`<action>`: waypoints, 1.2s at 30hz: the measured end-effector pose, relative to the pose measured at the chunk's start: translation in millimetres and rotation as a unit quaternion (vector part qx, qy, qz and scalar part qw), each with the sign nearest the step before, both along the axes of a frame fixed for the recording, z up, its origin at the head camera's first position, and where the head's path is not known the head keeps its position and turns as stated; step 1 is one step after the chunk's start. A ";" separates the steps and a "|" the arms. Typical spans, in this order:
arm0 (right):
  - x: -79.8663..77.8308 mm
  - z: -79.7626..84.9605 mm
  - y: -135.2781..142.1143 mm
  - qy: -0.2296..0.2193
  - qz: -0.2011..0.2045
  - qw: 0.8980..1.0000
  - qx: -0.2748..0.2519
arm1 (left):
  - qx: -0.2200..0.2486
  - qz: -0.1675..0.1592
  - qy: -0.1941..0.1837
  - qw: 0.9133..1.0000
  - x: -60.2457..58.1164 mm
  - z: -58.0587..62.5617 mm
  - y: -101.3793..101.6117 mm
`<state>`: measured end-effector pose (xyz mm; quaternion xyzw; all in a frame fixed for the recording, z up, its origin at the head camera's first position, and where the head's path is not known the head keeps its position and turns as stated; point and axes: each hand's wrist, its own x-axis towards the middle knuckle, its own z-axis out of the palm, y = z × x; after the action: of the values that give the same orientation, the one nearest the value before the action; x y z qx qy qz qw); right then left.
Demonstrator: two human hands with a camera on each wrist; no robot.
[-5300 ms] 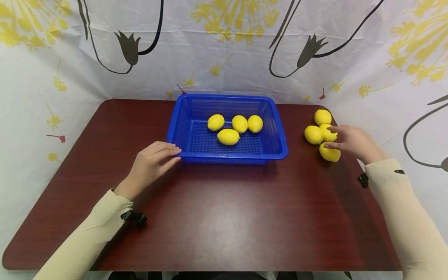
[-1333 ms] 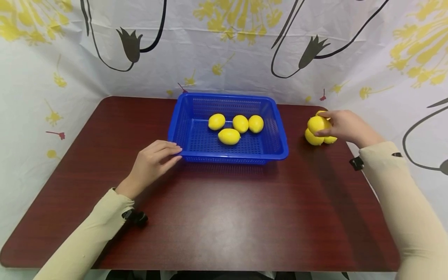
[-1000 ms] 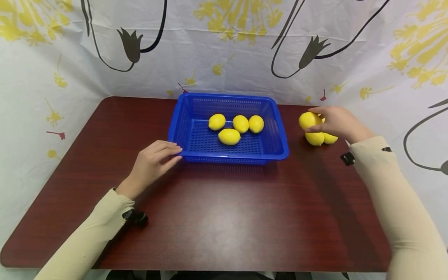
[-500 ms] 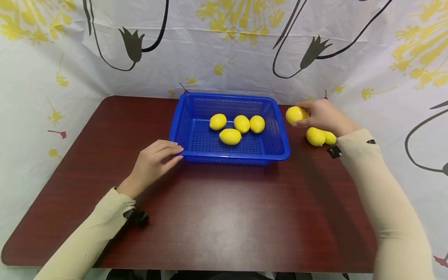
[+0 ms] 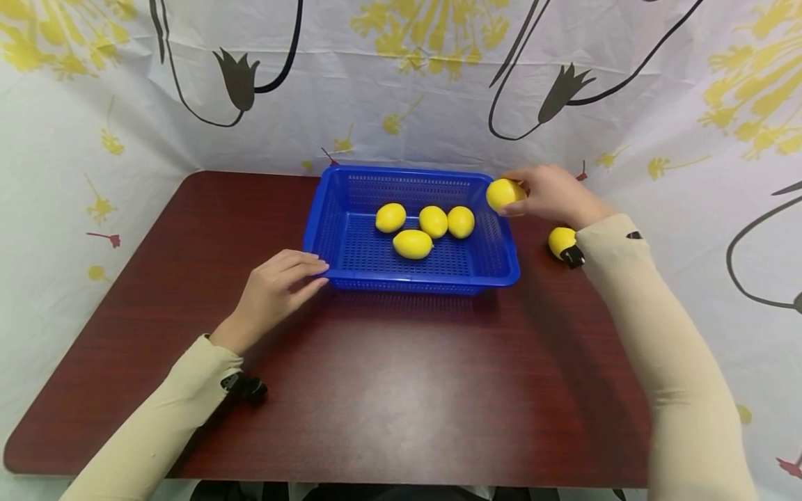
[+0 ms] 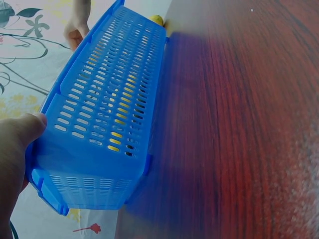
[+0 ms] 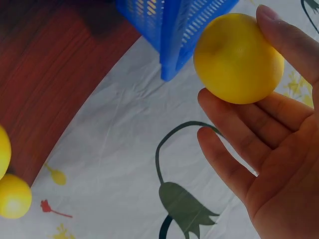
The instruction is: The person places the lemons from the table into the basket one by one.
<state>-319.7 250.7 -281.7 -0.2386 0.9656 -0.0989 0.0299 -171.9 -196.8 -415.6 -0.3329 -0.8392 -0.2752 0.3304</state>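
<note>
My right hand (image 5: pixel 551 191) holds a lemon (image 5: pixel 504 195) between thumb and fingers, at the right back corner of the blue plastic basket (image 5: pixel 413 279). The right wrist view shows the same lemon (image 7: pixel 239 59) pinched just beside the basket's rim (image 7: pixel 172 55). My left hand (image 5: pixel 269 296) pinches the near left corner of the basket, its thumb (image 6: pixel 31 127) on the rim in the left wrist view. Several lemons lie inside, one of them a front lemon (image 5: pixel 413 244). Right of the basket, another lemon (image 5: pixel 562 241) sits on the table, partly hidden by my right sleeve.
The dark red wooden table (image 5: pixel 388 390) spreads out in front of the basket. A patterned white cloth (image 5: pixel 438 104) hangs behind and at the sides. Two lemons show at the left edge of the right wrist view, the lower lemon (image 7: pixel 14 196) near the table's edge.
My right hand has lifted a lemon from the group at the right and carried it left to the basket's back right corner. My left hand stays at the basket's corner.
</note>
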 end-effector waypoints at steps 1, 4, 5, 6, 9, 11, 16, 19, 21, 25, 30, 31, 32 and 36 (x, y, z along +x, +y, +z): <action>-1.5 0.6 -2.5 -0.002 -0.001 1.000 0.003 | -0.002 0.001 0.001 1.000 -0.1 0.3 -0.2; -6.6 1.8 -10.6 -0.006 0.002 1.000 0.009 | -0.002 0.001 0.003 1.000 -0.2 1.5 -0.1; -8.2 2.0 -13.5 -0.006 0.005 1.000 0.008 | -0.001 0.002 0.003 1.000 -0.3 1.6 0.0; -9.7 2.1 -16.3 -0.005 0.008 1.000 0.007 | 0.000 0.002 0.004 1.000 -0.3 1.7 0.1; -14.9 0.6 -24.1 0.001 0.021 1.000 0.002 | 0.004 0.002 0.006 1.000 -0.3 1.3 0.7; -17.7 -0.6 -29.5 0.000 0.026 1.000 -0.003 | 0.008 -0.001 0.008 1.000 -0.2 0.8 1.1; -23.1 -3.0 -41.9 -0.005 0.028 1.000 -0.011 | 0.006 -0.001 0.003 1.000 0.2 0.5 1.4; -25.4 -3.4 -49.2 -0.006 0.031 0.999 -0.011 | 0.004 0.002 -0.002 1.000 0.3 0.9 1.4; -27.3 -3.7 -54.1 -0.008 0.033 0.999 -0.013 | 0.004 0.003 -0.002 1.000 0.1 1.4 1.4; -31.4 -5.3 -64.1 -0.017 0.037 0.999 -0.022 | 0.002 0.006 0.000 1.000 0.3 1.0 1.5; -35.2 -6.7 -78.7 -0.028 0.046 0.998 -0.031 | 0.001 0.007 0.004 1.000 0.3 0.6 1.3; -35.2 -6.7 -82.0 -0.032 0.048 0.998 -0.033 | 0.001 0.007 0.005 1.000 0.3 0.6 1.3; -35.5 -6.6 -85.3 -0.034 0.049 0.998 -0.035 | 0.002 0.007 0.006 1.000 0.4 0.7 1.4; -36.4 -6.3 -98.5 -0.038 0.057 0.997 -0.040 | 0.003 0.006 0.006 1.000 0.4 1.7 1.7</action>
<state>-356.0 152.2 -288.1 -0.2898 0.9440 -0.1448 0.0630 -171.4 -195.0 -413.9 -0.3285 -0.8383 -0.2735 0.3384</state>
